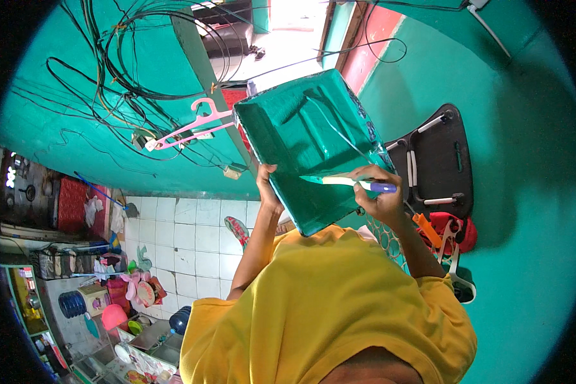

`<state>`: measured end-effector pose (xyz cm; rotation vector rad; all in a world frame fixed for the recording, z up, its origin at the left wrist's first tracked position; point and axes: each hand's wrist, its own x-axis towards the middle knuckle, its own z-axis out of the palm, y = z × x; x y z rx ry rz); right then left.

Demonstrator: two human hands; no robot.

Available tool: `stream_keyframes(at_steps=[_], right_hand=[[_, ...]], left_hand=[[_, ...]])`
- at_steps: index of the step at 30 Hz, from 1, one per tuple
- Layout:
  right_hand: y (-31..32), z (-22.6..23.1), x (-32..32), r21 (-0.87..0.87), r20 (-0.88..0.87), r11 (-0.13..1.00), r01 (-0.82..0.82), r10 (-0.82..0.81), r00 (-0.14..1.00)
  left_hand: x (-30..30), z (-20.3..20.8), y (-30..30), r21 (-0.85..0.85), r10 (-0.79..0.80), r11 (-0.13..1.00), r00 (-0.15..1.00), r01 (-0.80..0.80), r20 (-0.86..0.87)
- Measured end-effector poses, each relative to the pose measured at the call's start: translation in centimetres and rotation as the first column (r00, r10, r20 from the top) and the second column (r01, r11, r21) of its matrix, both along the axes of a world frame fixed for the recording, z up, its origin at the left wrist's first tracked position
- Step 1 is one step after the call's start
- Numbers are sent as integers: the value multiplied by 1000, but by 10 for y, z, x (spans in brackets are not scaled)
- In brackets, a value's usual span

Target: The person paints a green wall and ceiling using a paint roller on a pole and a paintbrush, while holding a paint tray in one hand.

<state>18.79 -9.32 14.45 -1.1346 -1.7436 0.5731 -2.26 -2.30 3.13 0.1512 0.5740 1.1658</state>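
My left hand (269, 189) grips the near left edge of a paint tray (285, 214), thumb over the rim, and holds it tilted in front of my chest. Wet teal paint coats the tray's inside. Closed around a paintbrush (338, 181) with a pale handle and blue end, my right hand (383, 195) is over the tray's near part. The brush's tip points left, at the teal paint. Farther up in the tray lies a paint roller (292, 110) covered in teal; its wire runs under my right hand to an orange handle (427, 229) outside the tray.
Black cables (128, 64) and a pink hanger (195, 125) hang on the teal wall beyond the tray. A folded black table (438, 163) leans against the right wall, above a red bag (457, 232). White floor tiles (179, 237) and household clutter lie at lower left.
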Motion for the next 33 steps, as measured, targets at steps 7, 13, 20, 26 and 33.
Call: stream_keyframes(at_steps=[7, 13, 20, 26, 33], right_hand=[[57, 23, -1, 48, 101, 993, 104, -108, 989], [51, 23, -16, 148, 187, 988, -54, 26, 982], [40, 70, -4, 164, 19, 986, 9, -13, 1000], [55, 133, -11, 301, -204, 954, 9, 55, 977], [109, 188, -31, 737, 224, 664, -126, -64, 972]], left_hand=[[5, 12, -3, 25, -55, 998, 997, 56, -50], [4, -1, -4, 11, -84, 996, 996, 84, 16], [1, -19, 6, -12, -35, 999, 998, 35, 56], [4, -11, 16, -19, -73, 997, 991, 76, 110], [4, 10, 18, 3, 18, 1000, 999, -18, 29]])
